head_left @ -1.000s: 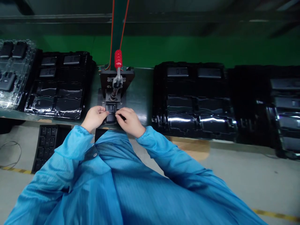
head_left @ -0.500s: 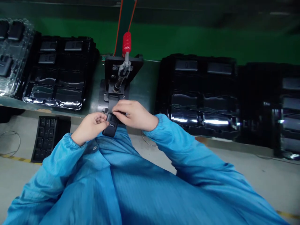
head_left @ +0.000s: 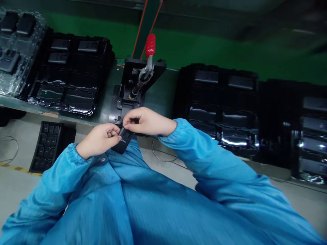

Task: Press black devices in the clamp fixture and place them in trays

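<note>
At the near edge of a green workbench (head_left: 160, 107), a black plastic case (head_left: 125, 137) with white lettering is held between two bare hands, tilted and clear of a black clamping fixture (head_left: 127, 85). By the left hand (head_left: 100, 139) its side is gripped, thumb and forefinger closed upon it with the other fingers curled. By the right hand (head_left: 144, 122) its upper end is pinched, thumb and forefinger drawn together; whether a small dark piece is also caught there cannot be told. A second earlier the case was seated in the fixture's bed; since then it has been drawn out toward the blue smock (head_left: 92, 190) and turned aslant. Work on it, it would appear, has been shifted from fixture to fingertips. Above the bed, a red-handled toggle clamp (head_left: 146, 73) is seen. Similar cases are held in a black tray (head_left: 81, 75) to the left and another black tray (head_left: 222, 97) to the right.
</note>
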Demonstrator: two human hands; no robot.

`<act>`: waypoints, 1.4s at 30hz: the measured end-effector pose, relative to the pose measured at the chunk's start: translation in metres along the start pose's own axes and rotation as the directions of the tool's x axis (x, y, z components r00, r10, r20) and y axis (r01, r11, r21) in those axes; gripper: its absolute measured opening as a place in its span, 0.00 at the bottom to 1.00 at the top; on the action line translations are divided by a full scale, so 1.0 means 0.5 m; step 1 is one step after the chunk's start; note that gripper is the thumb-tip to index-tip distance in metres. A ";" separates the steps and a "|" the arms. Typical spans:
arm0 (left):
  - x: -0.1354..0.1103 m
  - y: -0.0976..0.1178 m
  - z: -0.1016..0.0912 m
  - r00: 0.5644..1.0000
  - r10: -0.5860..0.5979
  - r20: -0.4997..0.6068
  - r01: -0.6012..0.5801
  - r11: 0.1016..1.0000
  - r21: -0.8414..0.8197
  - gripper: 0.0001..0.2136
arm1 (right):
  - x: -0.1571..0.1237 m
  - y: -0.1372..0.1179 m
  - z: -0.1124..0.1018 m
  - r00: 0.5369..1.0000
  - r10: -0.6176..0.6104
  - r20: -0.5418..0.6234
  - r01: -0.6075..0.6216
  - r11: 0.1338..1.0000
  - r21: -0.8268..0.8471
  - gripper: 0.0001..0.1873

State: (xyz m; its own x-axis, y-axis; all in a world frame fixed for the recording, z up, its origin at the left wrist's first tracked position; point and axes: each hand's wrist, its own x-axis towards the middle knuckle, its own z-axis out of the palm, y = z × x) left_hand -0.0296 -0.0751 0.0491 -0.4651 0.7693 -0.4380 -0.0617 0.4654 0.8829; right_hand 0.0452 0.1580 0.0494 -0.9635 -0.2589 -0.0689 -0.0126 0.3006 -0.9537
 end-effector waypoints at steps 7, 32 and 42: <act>0.000 0.006 -0.005 0.999 0.016 0.028 -0.016 1.000 0.010 0.08 | 0.010 0.001 -0.009 0.995 0.074 0.063 -0.080 0.991 0.104 0.06; 0.014 0.009 0.011 1.000 -0.010 -0.024 0.011 0.999 0.037 0.08 | 0.030 0.006 -0.050 0.966 0.135 0.219 -0.120 0.990 -0.080 0.04; 0.023 0.013 0.021 0.997 0.031 -0.070 -0.021 0.989 0.148 0.08 | 0.027 -0.023 -0.051 0.962 0.238 0.134 -0.192 0.938 -0.287 0.04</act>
State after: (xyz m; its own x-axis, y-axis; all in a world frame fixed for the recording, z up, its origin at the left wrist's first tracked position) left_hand -0.0261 -0.0587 0.0479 -0.5271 0.7512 -0.3973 0.0790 0.5088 0.8573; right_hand 0.0256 0.1746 0.0667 -0.8941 -0.3005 -0.3321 0.0961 0.5956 -0.7975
